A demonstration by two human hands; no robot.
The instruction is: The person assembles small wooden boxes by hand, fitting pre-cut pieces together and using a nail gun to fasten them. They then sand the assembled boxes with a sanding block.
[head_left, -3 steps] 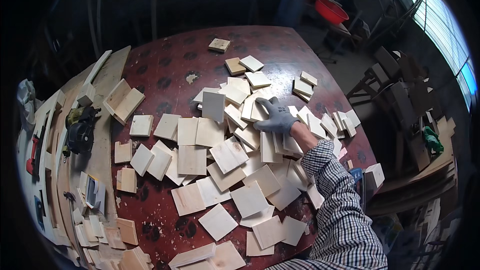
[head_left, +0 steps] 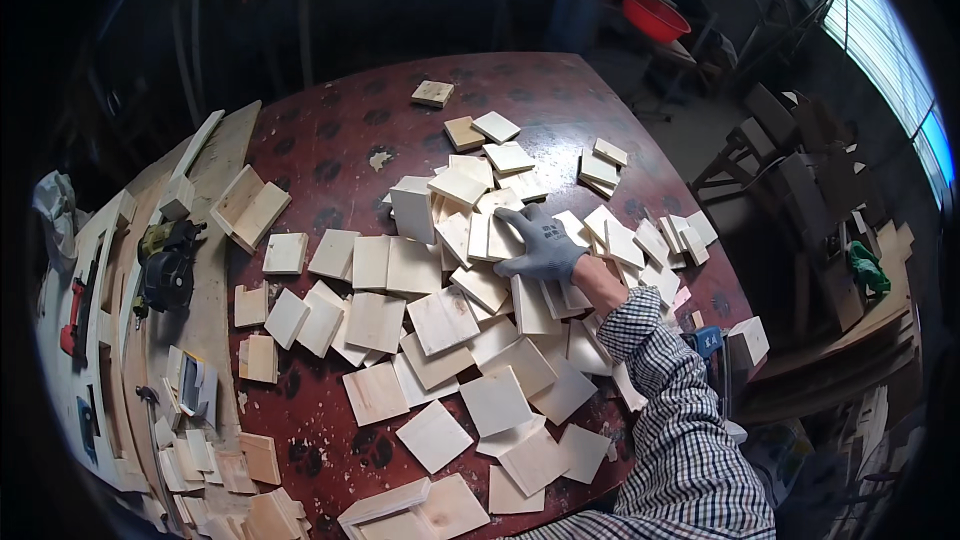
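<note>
While my right hand (head_left: 540,248) reaches forward over the table (head_left: 330,150), it lies flat on the heap of small wooden boards (head_left: 470,240) near the middle. It wears a grey glove, and the fingers (head_left: 515,230) are spread a little and bent down onto the boards; they press on the top pieces, but I cannot tell if they pinch one of them. The sleeve (head_left: 680,420) of my shirt is checked, and it comes in from the lower right edge. My left hand is not in the picture.

The boards are pale, square or nearly square, and there are very many. They lie loose and overlapping, from the middle of the table down to the near edge, and some lean on others. Just left of my fingers one thicker block (head_left: 413,210) stands almost upright. A few boards lie apart at the far side, and one single piece (head_left: 432,93) is alone close to the far edge. The table top is dark red with darker spots.

On my left, a long light plank (head_left: 215,270) runs beside the red top. On it rests a dark power tool (head_left: 165,265), and near the tool two bigger boards (head_left: 250,205) lean together. More small wood pieces (head_left: 250,480) are piled at the lower left corner. A red tool (head_left: 72,315) lies further to the left.

Far behind the table, a red basin (head_left: 655,15) stands on a stand. On the right, near the table edge, I see a white box (head_left: 748,340) and something green (head_left: 868,270) lower on the floor side.
</note>
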